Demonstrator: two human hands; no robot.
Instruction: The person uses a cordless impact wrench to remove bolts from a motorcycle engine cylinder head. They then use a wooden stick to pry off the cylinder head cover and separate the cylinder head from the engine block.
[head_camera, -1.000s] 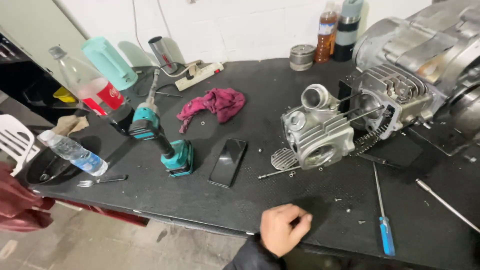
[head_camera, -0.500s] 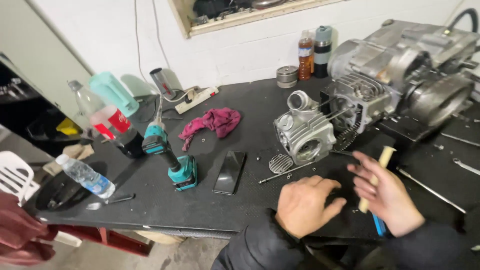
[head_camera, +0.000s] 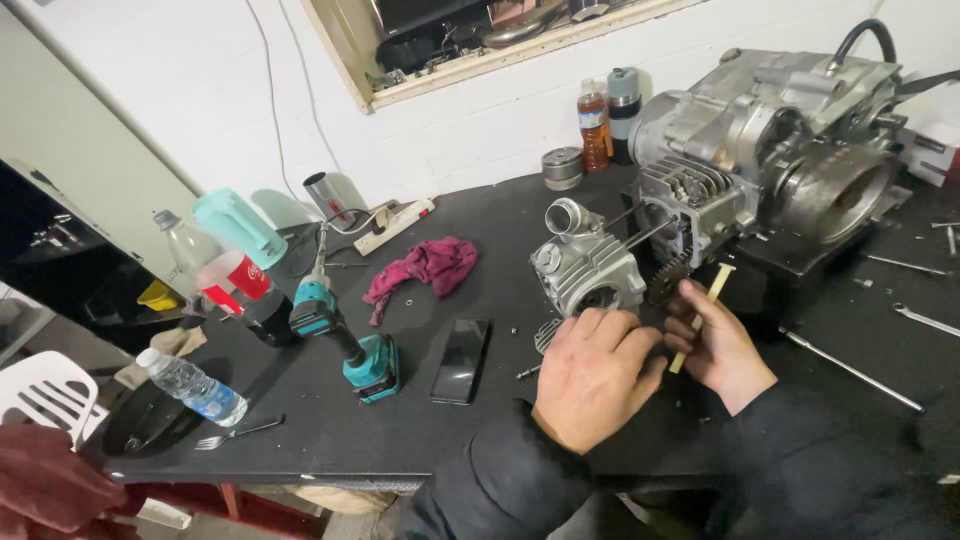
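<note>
Two hands work close together at the near edge of the black table (head_camera: 420, 440). The left hand (head_camera: 592, 375) lies palm down, its fingers (head_camera: 600, 330) curled loosely together and pressed toward the base of the grey cylinder head (head_camera: 585, 268); whether they grip anything underneath cannot be told, since the back of the hand hides it. The right hand (head_camera: 722, 345), just beside it at 3 o'clock, pinches a pale wooden-looking stick (head_camera: 712, 288) between thumb and bent fingers (head_camera: 690, 322), the stick tilted with its upper end toward 1 o'clock. A dark toothed sprocket (head_camera: 668, 278) sits just above the fingertips of both hands, between the cylinder head and the stick, touching or nearly touching the right fingertips.

At 1 o'clock from the hands stands a large grey engine block (head_camera: 770, 140), joined to the cylinder head by long studs. At 9 o'clock from the left hand lies a black phone (head_camera: 461, 360) face up, and beyond it a teal cordless drill (head_camera: 345, 335). A crumpled red rag (head_camera: 425, 265) lies at 10 o'clock from the phone. A clear water bottle (head_camera: 192, 387) and a fork (head_camera: 238, 432) lie near the left end of the table. A long metal rod (head_camera: 850, 368) rests at 3 o'clock from the right hand.
</note>
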